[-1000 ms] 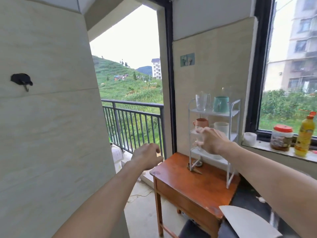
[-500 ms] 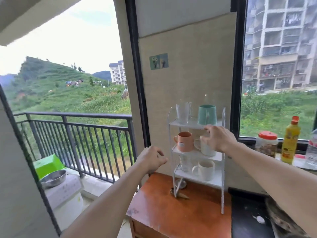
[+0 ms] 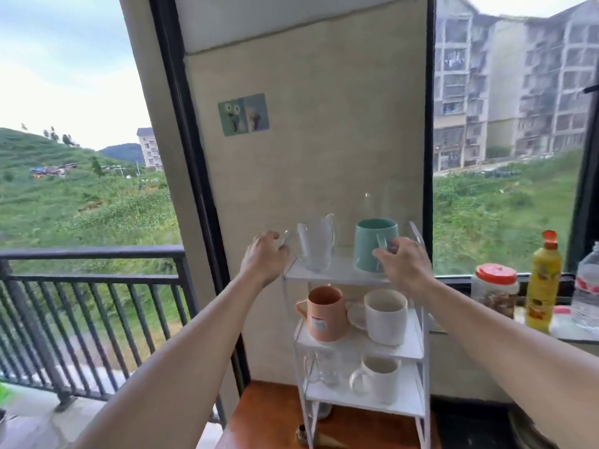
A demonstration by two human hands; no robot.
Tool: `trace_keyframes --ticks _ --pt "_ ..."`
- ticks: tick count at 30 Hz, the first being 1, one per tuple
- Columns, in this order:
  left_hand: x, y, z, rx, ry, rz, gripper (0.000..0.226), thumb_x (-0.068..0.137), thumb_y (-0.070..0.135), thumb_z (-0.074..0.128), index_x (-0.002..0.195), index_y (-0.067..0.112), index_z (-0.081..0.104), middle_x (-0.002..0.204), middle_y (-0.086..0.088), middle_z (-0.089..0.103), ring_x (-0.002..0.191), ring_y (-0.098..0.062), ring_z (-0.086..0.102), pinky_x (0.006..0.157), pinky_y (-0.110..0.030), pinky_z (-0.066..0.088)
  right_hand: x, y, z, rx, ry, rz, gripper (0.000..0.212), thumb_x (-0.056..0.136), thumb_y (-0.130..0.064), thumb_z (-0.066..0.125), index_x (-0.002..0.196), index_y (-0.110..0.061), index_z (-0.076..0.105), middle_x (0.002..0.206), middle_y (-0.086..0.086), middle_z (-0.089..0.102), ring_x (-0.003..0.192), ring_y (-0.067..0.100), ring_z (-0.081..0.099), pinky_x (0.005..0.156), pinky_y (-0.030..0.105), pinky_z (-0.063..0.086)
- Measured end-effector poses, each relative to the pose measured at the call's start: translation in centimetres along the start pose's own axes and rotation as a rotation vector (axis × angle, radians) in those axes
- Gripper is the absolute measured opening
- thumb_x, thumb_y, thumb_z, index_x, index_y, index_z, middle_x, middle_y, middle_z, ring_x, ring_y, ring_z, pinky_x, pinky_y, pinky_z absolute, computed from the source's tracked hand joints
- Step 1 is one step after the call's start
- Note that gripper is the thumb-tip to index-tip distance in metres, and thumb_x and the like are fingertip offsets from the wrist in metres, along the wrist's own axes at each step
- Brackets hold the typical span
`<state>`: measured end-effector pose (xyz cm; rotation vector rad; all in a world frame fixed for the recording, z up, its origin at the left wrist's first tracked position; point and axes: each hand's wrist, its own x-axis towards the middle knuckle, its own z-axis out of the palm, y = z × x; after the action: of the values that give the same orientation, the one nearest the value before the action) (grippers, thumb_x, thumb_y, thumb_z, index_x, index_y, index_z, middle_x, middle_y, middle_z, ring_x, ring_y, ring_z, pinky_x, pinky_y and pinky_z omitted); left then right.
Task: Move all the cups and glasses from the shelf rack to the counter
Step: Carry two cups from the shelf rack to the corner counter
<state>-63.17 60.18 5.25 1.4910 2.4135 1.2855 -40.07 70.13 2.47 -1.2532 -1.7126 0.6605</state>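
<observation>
Both arms were up at the top tier of the white shelf rack (image 3: 356,350), and plenty was hard to read. The rack's feet ran off the bottom edge, and only a strip of the wooden worktop (image 3: 269,419) showed below the hands. The small clear glass (image 3: 324,367) on the lowest tier, well beneath the left hand, was mostly a smear behind the rack's post.

The left hand (image 3: 264,259) sat at the rack's top left corner, fingers loosely curled and spread, close beside the clear glass mug (image 3: 316,246) just to its right; motion blur hid whether it touched the mug. Nothing was gripped there.

Between the hands and below them stood the orange cup (image 3: 324,314) on the middle tier, with a white mug (image 3: 385,315) beside it under the right hand, and another white mug (image 3: 377,379) on the tier beneath.

The right hand (image 3: 402,267) had its fingers curling at the handle of the teal mug (image 3: 372,246), which stood on the top tier; a firm clamp couldn't be told. A faint tall glass behind the teal mug barely showed.
</observation>
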Motion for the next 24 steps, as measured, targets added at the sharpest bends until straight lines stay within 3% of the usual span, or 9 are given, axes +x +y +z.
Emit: trace_keyframes --ticks 3,5,7,11,15,19,24 --pt "3.7 0.1 0.3 0.007 -0.028 0.016 0.049 0.095 0.033 0.045 0.140 0.014 0.045 0.144 -0.011 0.047 0.128 -0.030 0.046 0.104 -0.038 0.038 1.2 0.0 0.6 0.088 0.057 0.076 0.027 0.087 -0.035 0.060 0.093 -0.011 0.069 0.088 0.008 0.069 0.083 0.028 0.063 0.065 0.033 0.043" --pt "5.5 0.1 0.6 -0.015 -0.084 0.034 0.040 0.094 0.029 0.045 0.126 0.009 0.057 0.136 -0.015 0.055 0.120 -0.033 0.051 0.096 -0.036 0.042 1.5 -0.2 0.9 0.148 0.091 0.114 0.031 0.086 -0.035 0.061 0.078 -0.006 0.069 0.068 0.007 0.065 0.069 0.029 0.063 0.062 0.040 0.049" --pt "6.6 -0.1 1.2 -0.061 -0.130 0.082 0.025 0.093 0.026 0.047 0.096 0.009 0.065 0.117 -0.020 0.065 0.100 -0.035 0.058 0.077 -0.033 0.044 1.7 -0.2 1.0 0.209 0.111 0.166 0.036 0.085 -0.035 0.063 0.073 -0.001 0.068 0.061 0.006 0.061 0.060 0.026 0.060 0.065 0.046 0.055" --pt "7.0 -0.6 1.8 0.026 -0.117 0.229 0.025 0.091 0.026 0.051 0.100 0.011 0.068 0.099 -0.014 0.068 0.096 -0.038 0.059 0.081 -0.041 0.051 2.1 -0.3 1.1 0.273 0.107 0.217 0.038 0.086 -0.033 0.064 0.071 0.001 0.069 0.061 0.010 0.062 0.054 0.024 0.055 0.058 0.035 0.050" --pt "6.9 -0.4 1.8 0.003 -0.130 0.301 0.017 0.086 0.028 0.061 0.083 0.012 0.067 0.079 -0.005 0.065 0.079 -0.028 0.058 0.067 -0.033 0.046 2.1 -0.5 1.7 0.310 0.105 0.233 0.037 0.091 -0.026 0.066 0.059 -0.007 0.065 0.050 -0.001 0.059 0.051 0.018 0.053 0.052 0.029 0.051" --pt "6.4 -0.1 1.7 -0.259 -0.322 0.225 0.030 0.085 0.024 0.068 0.074 -0.003 0.064 0.065 -0.008 0.062 0.060 -0.020 0.051 0.058 -0.031 0.043 1.8 -0.9 1.6 0.394 0.087 0.274 0.029 0.091 -0.022 0.067 0.068 -0.005 0.068 0.065 0.007 0.062 0.059 0.019 0.056 0.058 0.032 0.053" --pt "4.1 -0.3 2.1 -0.742 -0.520 -0.004 0.025 0.096 0.026 0.055 0.079 0.007 0.058 0.069 -0.009 0.066 0.064 -0.018 0.062 0.057 -0.028 0.050 -0.1 -0.9 0.8 0.546 0.085 0.325 0.025 0.093 -0.021 0.064 0.072 -0.007 0.066 0.064 0.006 0.057 0.060 0.017 0.053 0.053 0.030 0.051"
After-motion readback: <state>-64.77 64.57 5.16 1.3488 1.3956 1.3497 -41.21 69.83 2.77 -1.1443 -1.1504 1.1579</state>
